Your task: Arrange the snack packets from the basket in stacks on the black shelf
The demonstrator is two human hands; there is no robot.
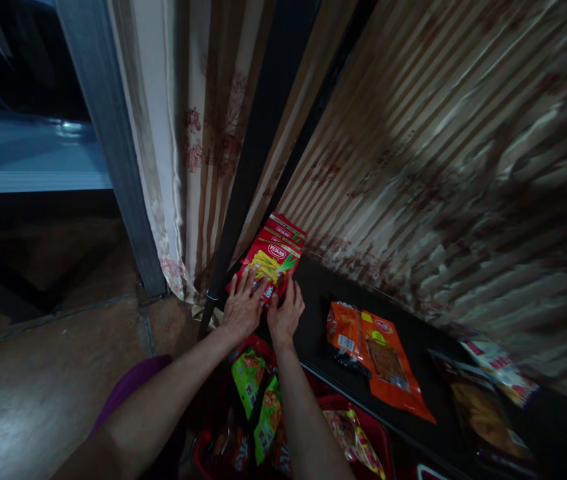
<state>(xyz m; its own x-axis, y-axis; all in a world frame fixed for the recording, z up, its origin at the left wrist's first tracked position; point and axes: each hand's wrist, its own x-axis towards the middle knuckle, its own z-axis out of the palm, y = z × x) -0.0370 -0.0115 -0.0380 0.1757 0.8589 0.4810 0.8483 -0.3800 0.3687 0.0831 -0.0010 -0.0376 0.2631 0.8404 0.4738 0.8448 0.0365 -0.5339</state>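
Several red snack packets with yellow strips pictured on them lie in an overlapping stack at the left end of the black shelf. My left hand rests on the lower left of the stack, fingers spread over the top packet. At the lower right edge of the same packet is my right hand, its fingers stretched out and touching the side. Neither hand wraps round a packet. The fingers partly cover the near end of the stack.
Orange snack packets, a dark packet and a white-red packet lie farther right on the shelf. Below, a red basket holds green packets and others. A dark post and curtain border the shelf.
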